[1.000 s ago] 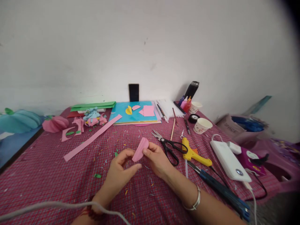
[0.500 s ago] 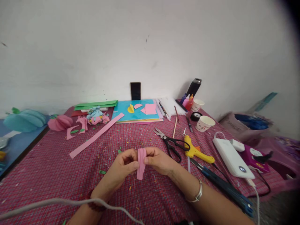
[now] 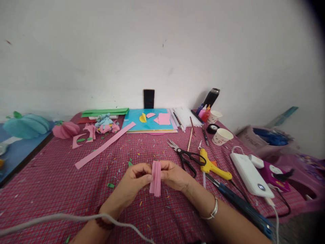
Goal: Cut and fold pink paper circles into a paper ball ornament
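Note:
A pleated pink paper strip [image 3: 156, 179], folded into a narrow stack, is held upright between both hands over the table. My left hand [image 3: 139, 178] pinches its left edge between thumb and fingers. On the opposite edge, my right hand [image 3: 172, 174] grips it the same way. The lower folds fan slightly apart. Beyond the hands, to the left, lies a long flat pink paper strip [image 3: 105, 145]. Black-handled scissors [image 3: 186, 156] rest just past my right hand, beside a yellow glue gun [image 3: 215, 167].
A pale cable [image 3: 63, 217] crosses low in front of my left forearm. To the right are a blue cutter-like tool [image 3: 238, 201], a white power bank [image 3: 251, 173] and a paper cup [image 3: 222, 136]. Paper pumpkins [image 3: 66, 129] sit at left; blue sheets [image 3: 132, 120] lie at the back.
The pleated strip has turned a little and its folds have spread, showing a flat left face. Both hands keep hold of it; the view has shifted slightly.

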The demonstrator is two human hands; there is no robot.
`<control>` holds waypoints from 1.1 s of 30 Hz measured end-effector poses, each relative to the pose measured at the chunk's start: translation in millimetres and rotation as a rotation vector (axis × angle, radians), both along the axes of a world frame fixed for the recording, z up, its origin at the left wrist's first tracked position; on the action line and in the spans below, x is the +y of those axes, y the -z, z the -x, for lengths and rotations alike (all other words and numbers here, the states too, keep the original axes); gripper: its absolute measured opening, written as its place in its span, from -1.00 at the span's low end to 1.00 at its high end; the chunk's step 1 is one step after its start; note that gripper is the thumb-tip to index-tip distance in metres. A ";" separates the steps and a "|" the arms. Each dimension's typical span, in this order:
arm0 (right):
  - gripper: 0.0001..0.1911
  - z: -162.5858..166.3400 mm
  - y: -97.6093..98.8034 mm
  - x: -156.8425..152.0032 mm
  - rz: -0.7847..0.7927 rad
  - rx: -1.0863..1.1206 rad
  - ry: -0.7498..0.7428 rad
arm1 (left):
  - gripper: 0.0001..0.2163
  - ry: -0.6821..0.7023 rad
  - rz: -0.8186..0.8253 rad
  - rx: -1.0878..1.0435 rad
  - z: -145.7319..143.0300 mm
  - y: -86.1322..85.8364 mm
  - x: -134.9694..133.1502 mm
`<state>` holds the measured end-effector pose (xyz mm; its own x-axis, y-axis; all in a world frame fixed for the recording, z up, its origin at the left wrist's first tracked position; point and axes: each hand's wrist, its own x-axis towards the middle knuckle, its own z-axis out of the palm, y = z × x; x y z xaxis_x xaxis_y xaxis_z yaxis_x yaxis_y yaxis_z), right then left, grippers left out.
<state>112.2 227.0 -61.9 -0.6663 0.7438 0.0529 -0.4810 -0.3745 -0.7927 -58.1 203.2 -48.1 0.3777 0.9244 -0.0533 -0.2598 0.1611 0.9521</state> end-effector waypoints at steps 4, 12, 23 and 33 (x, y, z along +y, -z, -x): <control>-0.70 -0.3 -0.3 -0.1 -0.031 -0.018 0.016 | -0.84 0.012 -0.066 -0.023 -1.5 -4.2 -1.1; -0.78 -1.0 4.0 1.2 -0.061 -0.011 -0.011 | -0.79 0.029 -0.122 0.019 -2.1 -8.5 -0.4; -0.69 -3.6 8.0 1.4 -0.016 -0.064 0.010 | -0.85 0.019 -0.065 0.043 -3.0 -0.3 -2.9; -0.67 -3.6 3.4 0.8 0.042 -0.039 0.048 | -0.93 -0.132 -0.373 0.146 -9.0 -19.2 -12.4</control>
<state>115.8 227.8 -65.3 -0.6310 0.7758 -0.0041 -0.4680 -0.3848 -0.7955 -49.0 190.8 -28.9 0.2682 0.9304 0.2498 -0.1128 -0.2272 0.9673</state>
